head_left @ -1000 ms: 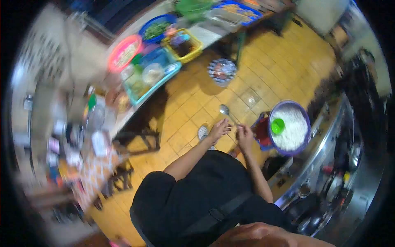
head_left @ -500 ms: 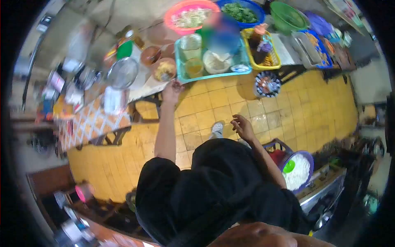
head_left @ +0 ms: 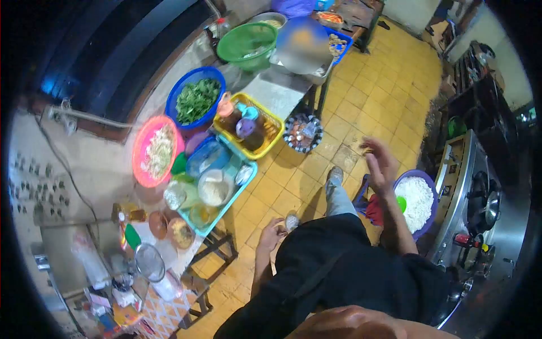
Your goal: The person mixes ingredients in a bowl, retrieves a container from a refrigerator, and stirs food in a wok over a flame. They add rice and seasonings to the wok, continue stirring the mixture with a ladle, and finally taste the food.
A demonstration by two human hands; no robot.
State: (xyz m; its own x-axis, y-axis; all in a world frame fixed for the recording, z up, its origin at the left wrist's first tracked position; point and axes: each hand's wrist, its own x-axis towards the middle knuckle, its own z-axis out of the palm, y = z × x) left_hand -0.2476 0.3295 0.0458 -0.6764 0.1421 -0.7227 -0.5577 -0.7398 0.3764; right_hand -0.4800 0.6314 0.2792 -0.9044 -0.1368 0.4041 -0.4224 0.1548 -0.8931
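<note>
My left hand (head_left: 272, 234) hangs low over the floor by my dark clothing, its fingers loosely bent and apart, with nothing visible in them. Out to the right, my right hand (head_left: 381, 164) is raised above the tiles with its fingers spread and nothing visible in them. Nearest to it stands a purple basin (head_left: 433, 212) of cooked white rice (head_left: 416, 198), with a green scoop (head_left: 401, 203) in it. Left of my left hand, a small brown bowl (head_left: 182, 233) with yellowish contents sits at the table edge.
A turquoise tray (head_left: 217, 219) holds several containers. Beside it are a yellow basket (head_left: 265, 148) with bottles, a pink basin (head_left: 141, 169), a blue basin (head_left: 175, 107) of leaves and a green basin (head_left: 237, 48). A checkered bin (head_left: 291, 144) stands on the floor; a stove (head_left: 451, 198) is right.
My view has turned right, bringing the stove and rice closer to centre. My left hand has left the small bowl at the table edge and dropped back; my right hand has moved forward.
</note>
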